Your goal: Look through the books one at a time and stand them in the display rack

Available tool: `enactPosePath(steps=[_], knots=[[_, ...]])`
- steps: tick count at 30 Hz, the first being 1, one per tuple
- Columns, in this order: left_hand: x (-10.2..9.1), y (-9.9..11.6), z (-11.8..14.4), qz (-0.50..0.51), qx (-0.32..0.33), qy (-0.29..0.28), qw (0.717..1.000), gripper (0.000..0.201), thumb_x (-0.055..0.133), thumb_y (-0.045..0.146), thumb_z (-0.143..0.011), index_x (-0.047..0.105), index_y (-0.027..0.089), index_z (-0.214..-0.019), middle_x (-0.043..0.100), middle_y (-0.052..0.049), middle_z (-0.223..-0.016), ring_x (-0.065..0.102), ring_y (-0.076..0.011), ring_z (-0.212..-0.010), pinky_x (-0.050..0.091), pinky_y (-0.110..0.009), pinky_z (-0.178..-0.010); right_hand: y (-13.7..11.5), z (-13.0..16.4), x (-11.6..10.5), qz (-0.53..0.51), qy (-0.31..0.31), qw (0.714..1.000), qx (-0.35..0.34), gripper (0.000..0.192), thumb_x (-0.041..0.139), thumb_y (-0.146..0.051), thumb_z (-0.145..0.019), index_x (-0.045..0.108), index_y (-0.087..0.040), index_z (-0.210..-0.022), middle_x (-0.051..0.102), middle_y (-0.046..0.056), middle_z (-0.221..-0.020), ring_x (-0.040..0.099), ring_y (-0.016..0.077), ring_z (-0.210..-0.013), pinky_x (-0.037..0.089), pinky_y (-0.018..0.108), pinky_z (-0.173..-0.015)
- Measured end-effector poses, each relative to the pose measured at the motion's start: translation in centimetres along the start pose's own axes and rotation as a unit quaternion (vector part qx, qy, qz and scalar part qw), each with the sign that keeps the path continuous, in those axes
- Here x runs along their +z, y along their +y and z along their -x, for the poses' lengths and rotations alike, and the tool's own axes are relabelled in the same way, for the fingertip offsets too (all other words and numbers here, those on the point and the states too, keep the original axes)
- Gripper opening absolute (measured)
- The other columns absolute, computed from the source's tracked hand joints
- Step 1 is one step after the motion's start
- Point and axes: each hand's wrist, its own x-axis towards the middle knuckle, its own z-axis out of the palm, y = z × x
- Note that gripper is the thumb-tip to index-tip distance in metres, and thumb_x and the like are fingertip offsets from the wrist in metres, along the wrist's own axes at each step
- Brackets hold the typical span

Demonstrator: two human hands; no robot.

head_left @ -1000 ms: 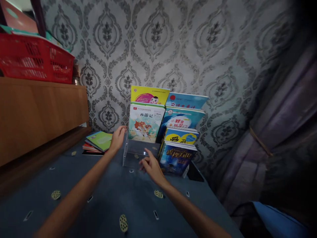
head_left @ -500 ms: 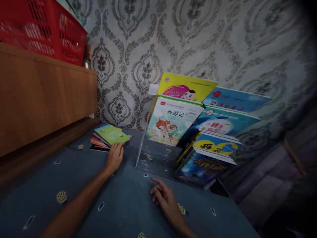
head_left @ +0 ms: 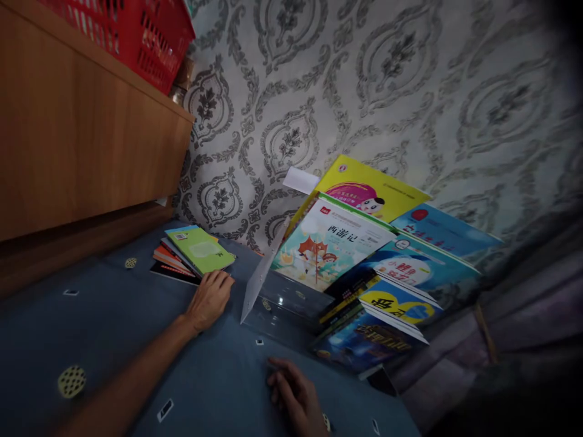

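My left hand [head_left: 212, 300] is at the near right corner of a small stack of books, its fingers bent and slightly apart. On top of the stack lies a green book [head_left: 203, 250]; grey, orange and black books [head_left: 170, 270] show beneath. The left fingertips are partly hidden, but no book is lifted. My right hand [head_left: 295, 394] hovers low in front of a clear book rack [head_left: 260, 279], fingers loosely curled and apart, holding nothing. In the rack, a white picture book [head_left: 319, 246] stands before a yellow book [head_left: 387, 191].
On the rack's right side stand blue books [head_left: 449, 233], a yellow-and-blue book [head_left: 401, 306] and a dark blue book [head_left: 364, 340]. A wooden cabinet [head_left: 95, 121] with a red basket [head_left: 166, 45] is at left. Patterned wallpaper [head_left: 291, 142] rises behind the dark blue cloth [head_left: 214, 382].
The camera view has tilted and shifted. My left hand stays by the stack's near corner, and my right hand sits a little lower in view. The books keep their places.
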Motion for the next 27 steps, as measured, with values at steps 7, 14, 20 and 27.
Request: enactPosePath(steps=[7, 14, 20, 27], knots=[[-0.2, 0.4, 0.1, -0.001, 0.019, -0.014, 1.0, 0.025, 0.045, 0.008, -0.092, 0.063, 0.02, -0.106, 0.064, -0.01, -0.108, 0.055, -0.0273, -0.104, 0.045, -0.043, -0.092, 0.2, 0.0, 0.3, -0.002, 0.027, 1.0, -0.009, 0.062, 0.064, -0.075, -0.079, 0.075, -0.02, -0.105, 0.069, 0.007, -0.077, 0.06, 0.0166, -0.058, 0.047, 0.028, -0.053], [-0.6, 1.2, 0.2, -0.013, 0.045, -0.014, 0.999, 0.025, 0.043, 0.012, -0.095, 0.062, 0.021, -0.108, 0.065, -0.009, -0.107, 0.055, -0.0268, -0.104, 0.045, -0.043, -0.092, -1.4, 0.2, 0.5, 0.012, 0.01, 0.999, -0.028, 0.065, 0.06, -0.077, -0.079, 0.075, -0.019, -0.104, 0.07, 0.007, -0.079, 0.061, 0.0183, -0.062, 0.048, 0.03, -0.057], [-1.6, 0.8, 0.0, -0.075, 0.014, -0.035, 0.996, 0.03, 0.043, 0.015, -0.095, 0.064, 0.018, -0.115, 0.066, -0.015, -0.121, 0.057, -0.0294, -0.116, 0.043, -0.047, -0.103, -2.0, 0.4, 0.5, 0.023, -0.012, 0.998, -0.053, 0.05, 0.059, -0.062, -0.085, 0.074, -0.018, -0.102, 0.07, 0.007, -0.08, 0.062, 0.0187, -0.066, 0.049, 0.031, -0.062], [-1.8, -1.5, -0.3, -0.153, -0.132, -0.025, 0.979, 0.053, 0.048, 0.038, -0.095, 0.052, 0.012, -0.141, 0.049, -0.027, -0.149, 0.04, -0.0416, -0.144, 0.021, -0.071, -0.115, -1.9, 0.4, 0.4, 0.017, -0.046, 0.993, -0.105, 0.032, 0.051, -0.036, -0.09, 0.073, -0.018, -0.105, 0.071, 0.005, -0.08, 0.064, 0.0178, -0.065, 0.048, 0.029, -0.063]])
